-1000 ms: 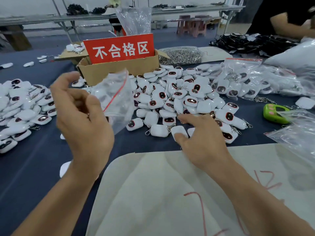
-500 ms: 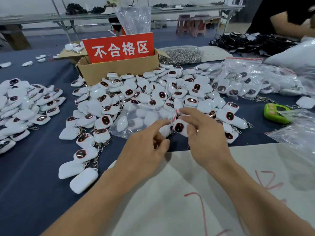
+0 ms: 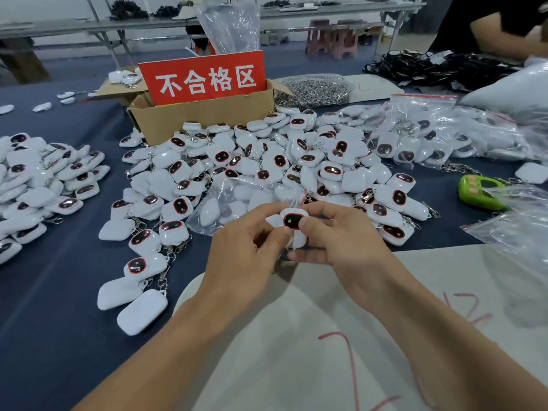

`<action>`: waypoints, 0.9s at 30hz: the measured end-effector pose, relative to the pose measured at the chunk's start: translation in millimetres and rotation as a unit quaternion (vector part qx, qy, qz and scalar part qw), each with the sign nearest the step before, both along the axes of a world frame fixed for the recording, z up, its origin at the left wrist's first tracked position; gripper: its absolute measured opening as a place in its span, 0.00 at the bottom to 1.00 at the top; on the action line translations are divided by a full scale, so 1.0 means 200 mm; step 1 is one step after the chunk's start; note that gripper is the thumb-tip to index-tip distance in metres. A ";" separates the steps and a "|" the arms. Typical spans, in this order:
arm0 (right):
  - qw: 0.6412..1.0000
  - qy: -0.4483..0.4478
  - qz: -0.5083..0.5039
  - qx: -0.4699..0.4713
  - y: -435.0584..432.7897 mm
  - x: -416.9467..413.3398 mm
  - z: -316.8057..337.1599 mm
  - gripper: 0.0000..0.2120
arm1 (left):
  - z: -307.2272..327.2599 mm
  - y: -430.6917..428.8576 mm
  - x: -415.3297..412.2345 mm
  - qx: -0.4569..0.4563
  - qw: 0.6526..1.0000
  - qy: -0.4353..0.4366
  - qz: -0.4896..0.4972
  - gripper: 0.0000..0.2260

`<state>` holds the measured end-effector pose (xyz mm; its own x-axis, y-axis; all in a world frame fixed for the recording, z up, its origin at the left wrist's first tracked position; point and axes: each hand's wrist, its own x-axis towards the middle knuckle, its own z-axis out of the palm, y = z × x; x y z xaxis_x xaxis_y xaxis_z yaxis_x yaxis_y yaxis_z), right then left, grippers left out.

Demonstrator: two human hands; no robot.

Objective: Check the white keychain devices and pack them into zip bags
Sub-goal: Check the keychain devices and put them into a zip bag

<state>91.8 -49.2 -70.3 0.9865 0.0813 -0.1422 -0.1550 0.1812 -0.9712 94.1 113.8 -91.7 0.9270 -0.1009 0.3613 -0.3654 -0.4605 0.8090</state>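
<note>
Keychain device (image 3: pixel 293 221), screen up, is pinched by fingers (image 3: pixel 310 226) of left hand (image 3: pixel 246 262) and right hand (image 3: pixel 350 247); zip bag (image 3: pixel 231 203) lies just beyond, nearer the left.

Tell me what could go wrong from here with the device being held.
The held device is pinched between the left hand and right hand at the near edge of the pile; a slip could lose it among identical ones. The zip bag lies partly filled on that pile and could get buried among loose devices.
</note>
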 end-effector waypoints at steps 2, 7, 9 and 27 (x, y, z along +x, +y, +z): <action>1.000 -0.004 -0.003 -0.013 -0.01 0.00 0.00 0.05 | -0.01 -0.01 0.00 -0.038 0.999 0.030 -0.010 0.12; 0.993 -0.039 -0.035 -0.105 0.00 0.00 -0.01 0.07 | -0.02 -0.01 -0.02 -0.083 0.994 0.059 -0.043 0.04; 0.992 -0.049 -0.038 -0.111 0.01 -0.01 0.00 0.09 | -0.02 -0.01 -0.02 -0.089 0.993 0.060 -0.046 0.03; 0.992 -0.070 0.002 -0.108 0.02 -0.03 0.02 0.15 | -0.01 -0.01 -0.02 -0.044 0.999 0.017 0.009 0.06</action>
<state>85.6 -44.5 -66.4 0.9975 0.0683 -0.0188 -0.0165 -0.0348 -0.9993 90.3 111.2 -92.9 0.9400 -0.0532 0.3369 -0.3298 -0.3937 0.8580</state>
